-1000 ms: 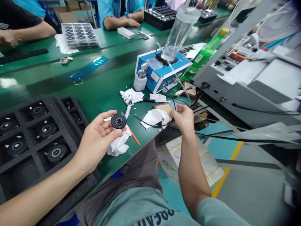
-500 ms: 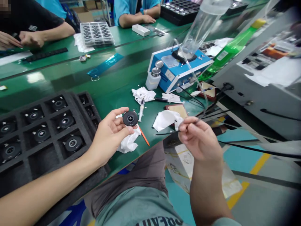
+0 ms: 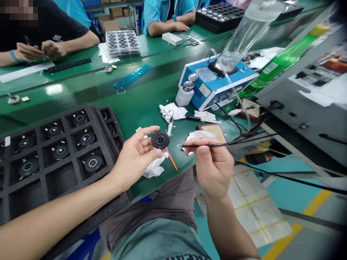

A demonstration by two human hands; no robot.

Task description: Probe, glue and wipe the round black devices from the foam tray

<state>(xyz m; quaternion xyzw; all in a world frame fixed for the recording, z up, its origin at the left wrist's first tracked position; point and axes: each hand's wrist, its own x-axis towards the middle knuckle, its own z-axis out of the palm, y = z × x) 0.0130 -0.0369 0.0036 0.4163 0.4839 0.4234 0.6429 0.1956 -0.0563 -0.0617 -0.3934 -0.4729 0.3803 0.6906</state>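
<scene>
Between the thumb and fingers of my left hand (image 3: 139,155) is a round black disc (image 3: 160,140), its face with small metal contacts turned up. My right hand (image 3: 214,164) grips a thin black pen-like tool (image 3: 204,145), whose clear tip points left at the disc with a gap between them. Below and beside the disc lie a white tissue (image 3: 154,168) and an orange stick (image 3: 172,161). Behind it a small syringe (image 3: 170,126) rests against a crumpled, spotted tissue (image 3: 173,111).
A dark foam tray (image 3: 61,177) holding several round discs fills the left. Farther back stand a blue device (image 3: 208,88), a pump bottle (image 3: 184,94) and a green bottle (image 3: 282,61). Cables run right from my right hand. Two people sit across the green table (image 3: 89,85).
My right hand has moved left, and the black tool now lies along its fingers, nearer the disc. The whole view has shifted, with the left hand still holding the disc.
</scene>
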